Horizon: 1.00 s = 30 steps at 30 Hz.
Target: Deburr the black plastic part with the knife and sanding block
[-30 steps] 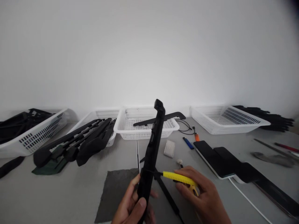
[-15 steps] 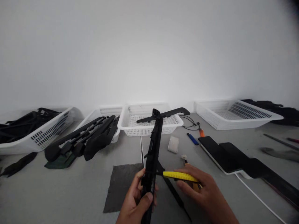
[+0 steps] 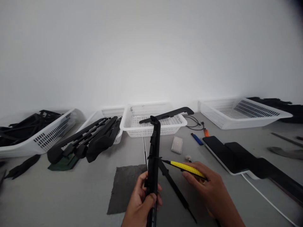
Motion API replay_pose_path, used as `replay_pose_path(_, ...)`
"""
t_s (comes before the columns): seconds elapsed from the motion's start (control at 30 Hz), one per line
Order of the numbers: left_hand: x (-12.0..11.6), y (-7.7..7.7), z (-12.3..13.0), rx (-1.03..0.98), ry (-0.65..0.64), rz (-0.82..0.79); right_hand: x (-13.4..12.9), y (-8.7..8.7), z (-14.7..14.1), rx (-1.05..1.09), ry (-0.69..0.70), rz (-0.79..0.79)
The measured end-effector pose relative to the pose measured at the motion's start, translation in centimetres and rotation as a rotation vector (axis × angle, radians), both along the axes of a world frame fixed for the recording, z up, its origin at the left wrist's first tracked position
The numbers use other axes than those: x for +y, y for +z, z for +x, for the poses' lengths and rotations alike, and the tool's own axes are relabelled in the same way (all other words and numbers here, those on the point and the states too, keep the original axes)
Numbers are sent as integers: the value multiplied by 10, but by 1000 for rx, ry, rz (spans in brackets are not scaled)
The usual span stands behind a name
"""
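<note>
My left hand (image 3: 144,201) grips the lower end of a long black plastic part (image 3: 155,148), which stands upright with its bent end over the middle basket. To the right, my right hand (image 3: 208,186) holds a yellow-handled tool (image 3: 187,168) between thumb and fingers. Its thin dark tip points left, close to the side of the black part; whether they touch I cannot tell. Behind the held part, a slim black strip (image 3: 175,187) lies slantwise on the table. A dark grey cloth (image 3: 124,187) is flat beside my left hand.
White baskets stand along the wall: one at far left (image 3: 53,132), one with black parts (image 3: 104,138), the middle one (image 3: 151,130) with a black part across it, another at right (image 3: 246,121). A clear box (image 3: 177,145), a blue object (image 3: 197,139) and dark devices (image 3: 227,154) lie right.
The yellow tool's tip has moved away from the black part's lower section and slightly up, and the handle now slopes down to the right. The black part's top has shifted a little left and down.
</note>
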State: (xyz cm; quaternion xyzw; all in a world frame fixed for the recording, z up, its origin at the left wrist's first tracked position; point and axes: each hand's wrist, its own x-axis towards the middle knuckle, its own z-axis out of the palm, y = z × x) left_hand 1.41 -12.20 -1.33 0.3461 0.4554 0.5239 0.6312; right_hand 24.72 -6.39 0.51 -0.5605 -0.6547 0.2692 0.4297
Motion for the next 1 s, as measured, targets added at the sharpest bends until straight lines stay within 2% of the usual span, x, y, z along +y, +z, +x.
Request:
replay_pose_path(0.1,-2,-2,0,-20,2,-19,0,0,0,-17,37,-22)
replay_pose_path(0.2,-2,-2,1,-43,-5,-53,-2,3,0,-36,134,-75)
replay_pose_path(0.33,1,4,2,-64,-35,-210,-3,5,0,-48,217,-108)
replay_pose_path(0.5,2,7,6,-55,-18,-247,-2,-2,5,-60,56,-85)
replay_pose_path(0.6,1,8,7,-81,-1,-217,-2,1,7,-82,75,-107)
replay_pose_path(0.73,0,6,4,-105,40,-110,-4,10,2,-162,221,-188)
replay_pose_path(0.93,0,1,5,-67,179,-240,-13,15,-15,-233,331,-290)
replay_pose_path(1.0,1,3,8,-65,232,-214,-17,14,-21,-221,340,-297)
